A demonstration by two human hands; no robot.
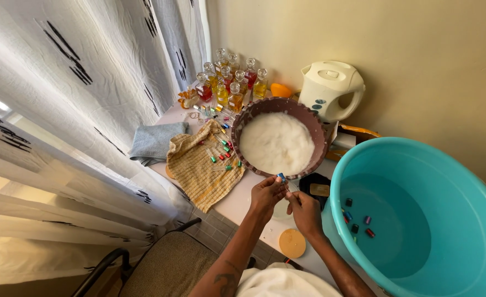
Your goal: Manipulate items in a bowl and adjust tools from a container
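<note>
**Small capped vial held at desk's near edge, beside foam-filled bowl**

Far left: white curtain (61, 110) with black dashes, hanging along the desk's (243, 201) left edge. Below it, off the near-left corner, a chair (166, 269) with dark frame and tan seat.

On the left edge: folded grey cloth (155, 140). Just right of it, a yellow checked towel (199, 168) laid flat, carrying a scatter of small vials (224, 151) with coloured caps. At the far-left corner: a cluster of glass bottles (229, 82) with amber and red liquid.

Centre: brown bowl (279, 137) filled with white foam, touching the towel's right side. Behind it, against the wall, a cream kettle (331, 88).

Near edge, just below the bowl's rim: left hand (266, 193) pinched shut on a small blue-capped vial (281, 177), fingertips closed round it. Right hand (304, 212) just beside, fingers curled to the vial's lower end; firmness of that hold cannot be told. Round tan lid (292, 243) below the hands.

Right edge: large teal basin (419, 220), several small caps (358, 220) lying inside.
</note>
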